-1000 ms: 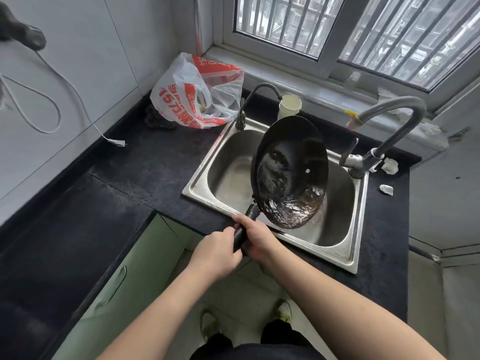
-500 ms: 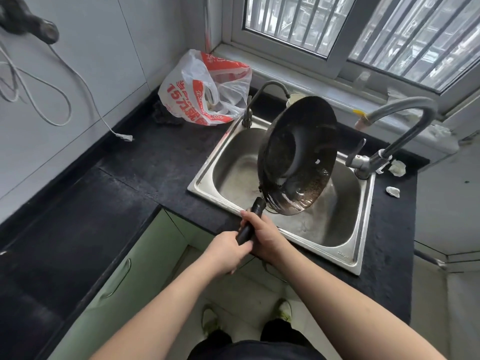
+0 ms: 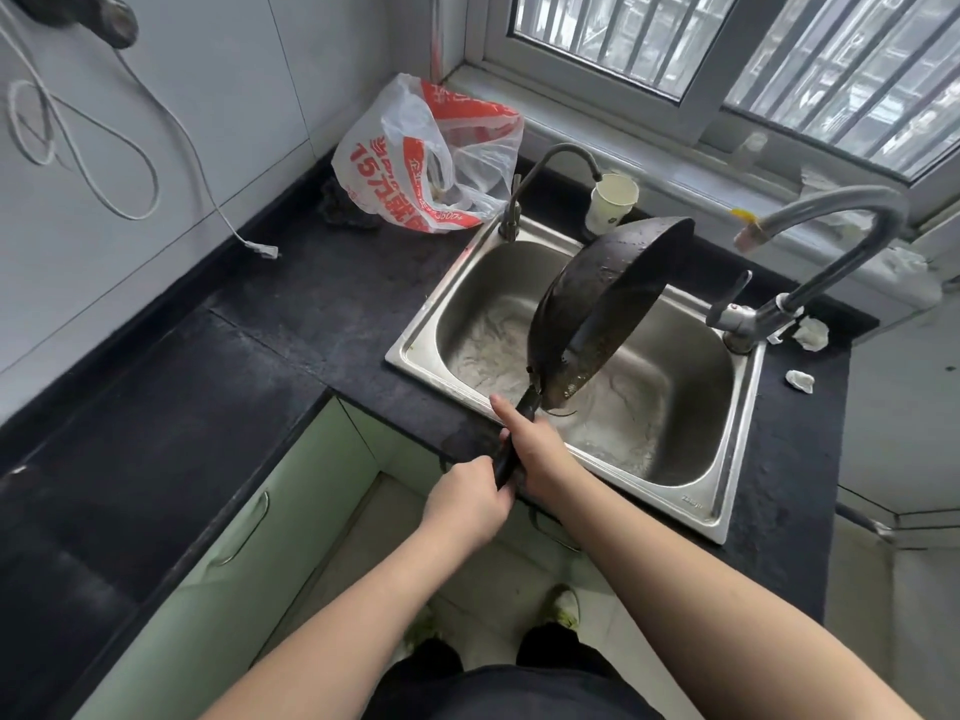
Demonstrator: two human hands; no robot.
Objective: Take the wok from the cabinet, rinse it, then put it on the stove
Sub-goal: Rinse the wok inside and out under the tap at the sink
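Both hands grasp the black handle (image 3: 511, 443) of the wok (image 3: 597, 309). The left hand (image 3: 467, 504) is clenched round the handle's near end. The right hand (image 3: 537, 449) wraps it just ahead, toward the pan, with its forefinger laid straight along the top. From this double grip the wok rises toward 1 o'clock, tipped steeply on edge above the steel sink (image 3: 727, 491), its wet rim lowest near the handle. The basin is streaked with water. The sink is set in a dark bench (image 3: 311, 314). A tall tap (image 3: 810, 262) stands at the sink's 2 o'clock corner, a small tap (image 3: 550, 174) at its 11 o'clock, with a paper cup (image 3: 612, 202) just beside it.
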